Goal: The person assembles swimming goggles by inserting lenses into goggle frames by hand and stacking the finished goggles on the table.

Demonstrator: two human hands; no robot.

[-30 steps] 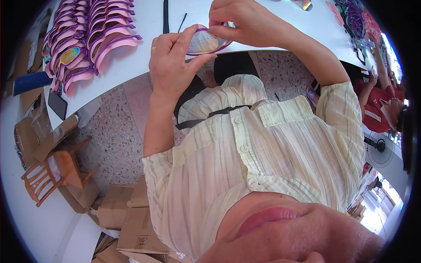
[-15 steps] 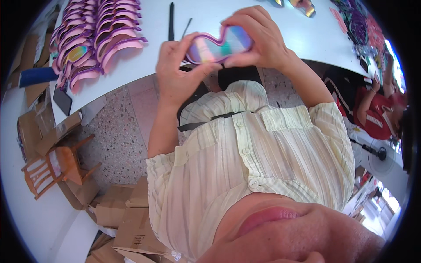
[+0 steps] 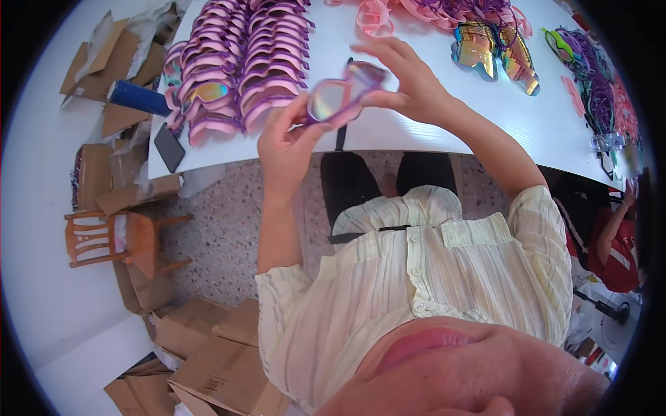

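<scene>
Pink-and-purple swim goggles (image 3: pixel 331 100) with shiny, mirror-like lenses are held above the white table's near edge, blurred by motion. My left hand (image 3: pixel 288 139) pinches their left end between thumb and fingers. Around the right end, my right hand (image 3: pixel 416 87) has its fingers stretched apart. Its thumb lies by the lower rim, and whether it touches cannot be made out. To the left, two stacked rows of pink-and-purple goggle frames (image 3: pixel 274 76) lie on the table. One in the left row carries a yellow mirrored lens (image 3: pixel 208 92).
Loose mirrored lenses (image 3: pixel 479 52) lie at the far right beside pink straps (image 3: pixel 374 17). Purple straps (image 3: pixel 596 83) are heaped farther right. A phone (image 3: pixel 169 148) rests at the table's left corner, near a blue roll (image 3: pixel 139 97). A wooden chair (image 3: pixel 142 236) and cardboard boxes (image 3: pixel 222 364) stand left.
The goggles have tilted, their right end now higher. My right hand's fingers have spread from their grip on that end. The view has shifted, showing more of the table's far side.
</scene>
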